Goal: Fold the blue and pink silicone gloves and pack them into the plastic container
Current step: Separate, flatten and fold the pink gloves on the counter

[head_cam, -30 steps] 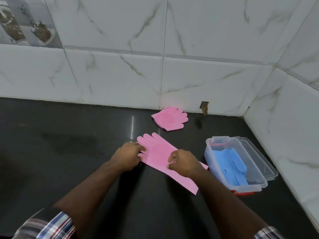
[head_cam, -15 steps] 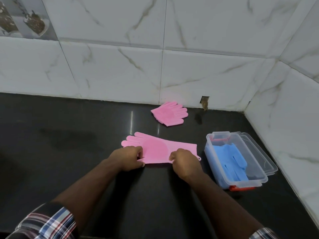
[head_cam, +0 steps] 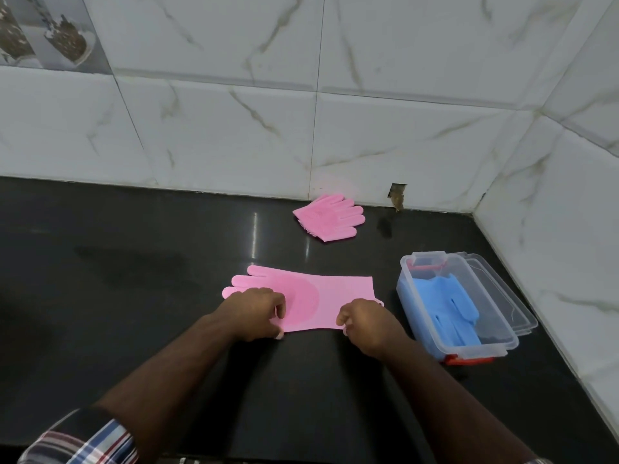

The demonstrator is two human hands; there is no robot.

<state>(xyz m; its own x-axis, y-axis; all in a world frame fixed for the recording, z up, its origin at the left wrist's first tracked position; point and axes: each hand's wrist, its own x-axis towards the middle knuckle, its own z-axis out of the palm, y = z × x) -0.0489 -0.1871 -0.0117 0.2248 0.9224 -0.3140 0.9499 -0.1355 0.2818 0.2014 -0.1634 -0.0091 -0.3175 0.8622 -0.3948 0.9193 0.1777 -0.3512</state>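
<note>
A pink glove (head_cam: 315,301) lies flat across the black desk (head_cam: 134,296), its finger end pointing toward 9 o'clock and its cuff toward 3 o'clock. The left hand (head_cam: 253,313) has its fingers curled, pinching the glove's near edge at the palm end; the right hand (head_cam: 366,321) pinches the same edge at the cuff end. At 12 o'clock from it, near the tiled wall (head_cam: 234,128), a second pink glove (head_cam: 330,217) lies folded. At 3 o'clock, just beside the cuff, stands the open plastic container (head_cam: 415,262), holding the blue gloves (head_cam: 449,309); its clear lid (head_cam: 516,313) lies along its far side.
</note>
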